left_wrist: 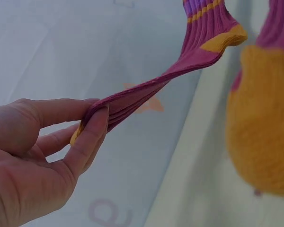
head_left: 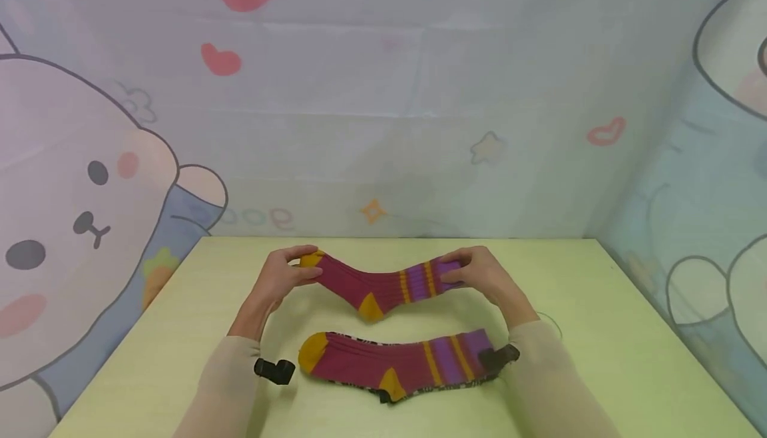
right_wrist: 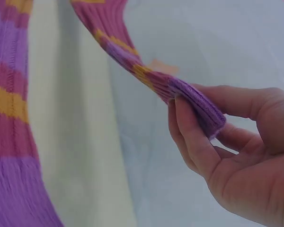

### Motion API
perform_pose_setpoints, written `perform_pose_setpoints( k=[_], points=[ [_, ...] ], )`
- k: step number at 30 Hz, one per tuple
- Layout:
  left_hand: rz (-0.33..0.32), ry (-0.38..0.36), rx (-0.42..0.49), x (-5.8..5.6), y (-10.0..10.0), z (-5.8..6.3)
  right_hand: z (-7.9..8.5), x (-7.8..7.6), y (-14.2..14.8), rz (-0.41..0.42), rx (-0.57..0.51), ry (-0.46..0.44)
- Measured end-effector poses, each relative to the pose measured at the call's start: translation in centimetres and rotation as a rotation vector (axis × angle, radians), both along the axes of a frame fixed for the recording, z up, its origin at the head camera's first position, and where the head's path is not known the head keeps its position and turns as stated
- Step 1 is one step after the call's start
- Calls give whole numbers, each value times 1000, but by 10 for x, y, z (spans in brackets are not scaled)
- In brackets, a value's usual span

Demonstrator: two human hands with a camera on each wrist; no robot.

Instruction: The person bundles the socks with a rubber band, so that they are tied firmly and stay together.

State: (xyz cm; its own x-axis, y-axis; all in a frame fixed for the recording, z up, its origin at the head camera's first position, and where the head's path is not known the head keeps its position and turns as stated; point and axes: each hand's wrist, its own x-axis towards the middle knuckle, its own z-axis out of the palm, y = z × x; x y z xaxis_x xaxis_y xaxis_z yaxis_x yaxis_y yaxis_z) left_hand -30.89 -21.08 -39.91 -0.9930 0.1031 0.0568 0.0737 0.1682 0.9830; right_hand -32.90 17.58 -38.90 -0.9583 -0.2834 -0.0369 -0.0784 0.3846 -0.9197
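Between my two hands hangs a maroon sock point(head_left: 353, 283) with mustard toe and heel and purple stripes, sagging in the middle. My left hand point(head_left: 286, 270) pinches its toe end between thumb and fingers; the left wrist view shows that grip on the sock point(left_wrist: 137, 97) closely. At the other end my right hand point(head_left: 476, 270) pinches the purple cuff point(right_wrist: 199, 106). Nearer to me, a matching sock point(head_left: 359, 363) lies flat on the table, toe to the left. A dark patterned edge point(head_left: 353, 385) shows from beneath it.
The pale yellow table point(head_left: 599, 358) reaches back to a hanging cloth point(head_left: 419, 92) printed with cartoon animals and hearts. Black wrist cameras sit on both sleeves; the right one point(head_left: 500, 357) overlaps the lying sock's cuff in the head view. A thin cable point(head_left: 552, 321) shows beside the right sleeve.
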Motion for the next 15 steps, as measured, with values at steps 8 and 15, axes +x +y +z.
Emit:
perform_pose_setpoints(
  k=[8, 15],
  points=[
    [-69, 5, -55, 27, 4, 8, 10, 21, 23, 58, 46, 4],
    [-152, -7, -106, 40, 5, 18, 26, 37, 39, 167, 118, -30]
  ],
)
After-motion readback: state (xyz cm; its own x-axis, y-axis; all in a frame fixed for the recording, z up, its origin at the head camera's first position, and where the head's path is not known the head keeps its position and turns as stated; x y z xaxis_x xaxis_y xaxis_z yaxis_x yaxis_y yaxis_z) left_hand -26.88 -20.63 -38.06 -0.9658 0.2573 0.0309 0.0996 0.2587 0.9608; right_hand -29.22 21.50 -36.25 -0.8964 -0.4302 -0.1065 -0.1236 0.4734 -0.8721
